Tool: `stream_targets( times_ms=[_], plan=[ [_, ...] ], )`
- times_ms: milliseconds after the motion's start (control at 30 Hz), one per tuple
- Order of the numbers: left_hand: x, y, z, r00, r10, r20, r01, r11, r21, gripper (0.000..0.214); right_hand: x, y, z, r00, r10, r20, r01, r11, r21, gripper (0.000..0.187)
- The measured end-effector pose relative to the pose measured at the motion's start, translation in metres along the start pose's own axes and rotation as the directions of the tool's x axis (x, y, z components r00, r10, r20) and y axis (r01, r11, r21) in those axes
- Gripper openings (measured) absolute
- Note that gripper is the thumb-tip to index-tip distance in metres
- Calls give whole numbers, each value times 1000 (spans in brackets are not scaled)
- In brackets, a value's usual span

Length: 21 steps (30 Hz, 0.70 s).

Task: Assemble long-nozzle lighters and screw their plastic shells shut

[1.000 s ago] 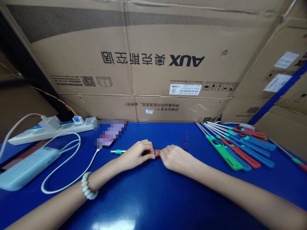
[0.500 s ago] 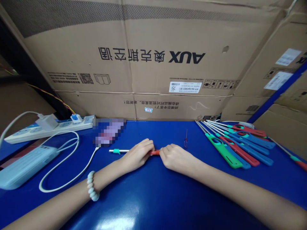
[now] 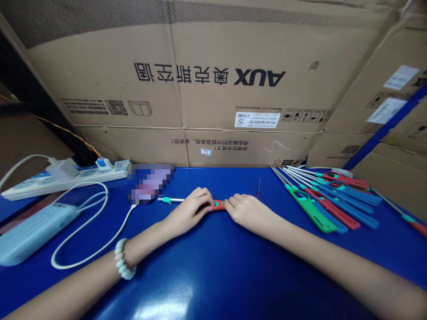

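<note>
Between my hands lies a red long-nose lighter (image 3: 218, 205), its metal tube pointing left across the blue table. A loose green piece (image 3: 167, 201) sits around the tube near its tip. My left hand (image 3: 193, 208) is closed around the front of the red body and the base of the tube. With fingers curled, my right hand (image 3: 245, 211) grips the handle end, which it hides. Just beyond my right hand stands a small screwdriver (image 3: 259, 189) with a red handle, partly covered by that hand.
To the right, several red, blue and green lighters (image 3: 315, 211) lie fanned out, with another lighter (image 3: 413, 222) at the far right edge. At left are a white power strip (image 3: 80, 178), a pale blue power bank (image 3: 38, 233), a cable and a blurred phone (image 3: 151, 184). Cardboard (image 3: 200, 102) walls the back.
Both hands and the lighter have shifted slightly away from me. More of the red body and its green part now shows between the hands. My right hand now covers more of the screwdriver.
</note>
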<state>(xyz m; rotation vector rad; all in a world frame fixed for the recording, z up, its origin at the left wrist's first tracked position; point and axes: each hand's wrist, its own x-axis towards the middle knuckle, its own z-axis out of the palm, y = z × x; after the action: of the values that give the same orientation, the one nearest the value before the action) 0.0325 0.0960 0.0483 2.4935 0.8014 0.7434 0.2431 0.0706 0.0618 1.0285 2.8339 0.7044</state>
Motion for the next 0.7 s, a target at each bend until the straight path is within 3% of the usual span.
stream_targets(
  times_ms=[200, 300, 400, 467, 533, 600, 700],
  plan=[
    [-2, 4, 3, 997, 14, -73, -12, 1000, 29, 14, 1, 3, 1, 996, 79, -32, -74, 987, 145, 17],
    [-2, 8, 1, 982, -2, -189, 12, 999, 50, 10, 1, 4, 2, 991, 106, -84, -87, 975, 205, 15],
    [-2, 13, -1, 895, -84, -439, 99, 995, 12, 9, 1, 5, 1, 976, 186, -113, -150, 952, 268, 13],
    [-1, 15, -2, 833, -199, -516, 160, 980, -120, 7, 1, 5, 0, 956, 271, -113, -224, 922, 315, 13],
    [1, 18, -2, 823, -343, -452, 216, 926, -309, 12, 0, 3, -2, 932, 345, -111, -284, 886, 366, 16],
    [3, 20, 0, 824, -469, -319, 273, 821, -501, 17, 0, -1, -4, 918, 381, -111, -305, 857, 416, 20],
    [4, 24, 3, 807, -566, -166, 310, 647, -697, 22, 0, -11, -5, 920, 374, -121, -283, 844, 456, 32]
  ],
)
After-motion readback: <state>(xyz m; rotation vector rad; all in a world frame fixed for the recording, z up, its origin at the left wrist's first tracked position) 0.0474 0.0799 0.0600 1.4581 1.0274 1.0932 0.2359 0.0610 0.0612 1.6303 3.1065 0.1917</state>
